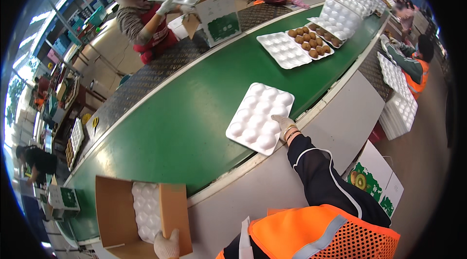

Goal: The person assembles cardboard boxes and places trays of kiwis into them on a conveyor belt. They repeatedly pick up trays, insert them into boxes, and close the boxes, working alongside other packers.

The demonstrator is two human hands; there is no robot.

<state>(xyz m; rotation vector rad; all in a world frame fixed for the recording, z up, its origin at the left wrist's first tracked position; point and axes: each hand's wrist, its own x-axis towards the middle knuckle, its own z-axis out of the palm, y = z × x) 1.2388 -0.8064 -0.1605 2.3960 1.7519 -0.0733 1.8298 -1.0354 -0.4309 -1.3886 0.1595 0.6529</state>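
My right hand (pixel 284 126), in a pale knit glove, grips the right edge of a white moulded tray (pixel 259 118) with its thumb on top. The tray's rounded domes face up. It lies over the near edge of the green conveyor belt (pixel 175 124); its underside is hidden. My left hand (pixel 166 245), also gloved, holds the near side of an open cardboard box (pixel 176 209), thumb outside and fingers partly hidden. Inside that box sits another white domed tray (pixel 146 211).
Farther along the belt lies an open tray of brown kiwifruit (pixel 309 42). Across it, a person in a red apron (pixel 155 36) holds a tray by a printed carton (pixel 219 16). Stacked trays (pixel 396 116) and a kiwi-printed carton (pixel 372 178) stand at right. Scissors (pixel 95 123) lie at left.
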